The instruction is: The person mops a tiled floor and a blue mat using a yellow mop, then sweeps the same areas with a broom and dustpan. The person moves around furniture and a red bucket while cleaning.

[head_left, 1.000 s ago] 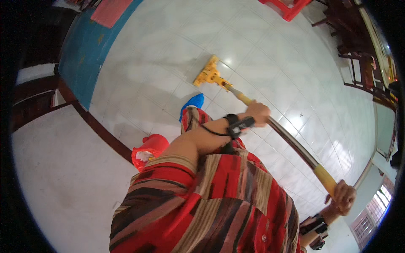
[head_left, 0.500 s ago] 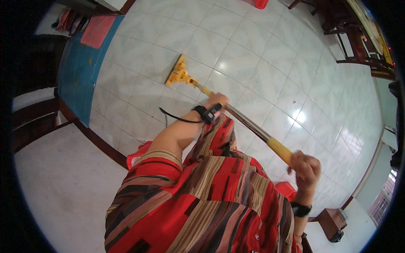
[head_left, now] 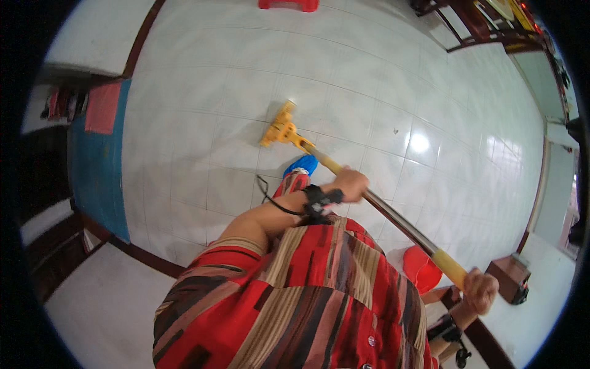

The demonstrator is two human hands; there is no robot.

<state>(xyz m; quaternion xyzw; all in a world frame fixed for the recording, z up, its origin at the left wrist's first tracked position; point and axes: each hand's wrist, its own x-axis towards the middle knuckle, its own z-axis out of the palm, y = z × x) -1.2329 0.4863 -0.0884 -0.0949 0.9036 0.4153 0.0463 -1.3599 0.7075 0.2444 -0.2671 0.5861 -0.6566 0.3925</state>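
Head view shows the left hand (head_left: 350, 183) closed around the middle of the mop handle (head_left: 393, 218) and the right hand (head_left: 481, 290) closed around its yellow grip end, low at the right; both fists are wrapped tight on the pole. The yellow mop head (head_left: 279, 128) lies flat on the glossy white tiled floor (head_left: 381, 80), just ahead of a foot in a blue shoe cover (head_left: 300, 165). The tiles shine as if wet, so a slip looks the likeliest trouble, and a loose black cable (head_left: 270, 195) hanging from the left wrist strap could catch on the pole. A red bucket (head_left: 421, 267) sits close beside the handle's rear end and might be knocked over by a backward stroke. No package or label can be made out; a flat pinkish-red rectangle (head_left: 102, 107) lies on a blue mat (head_left: 98, 172) at the left, and a red stool (head_left: 289, 5) stands at the top edge
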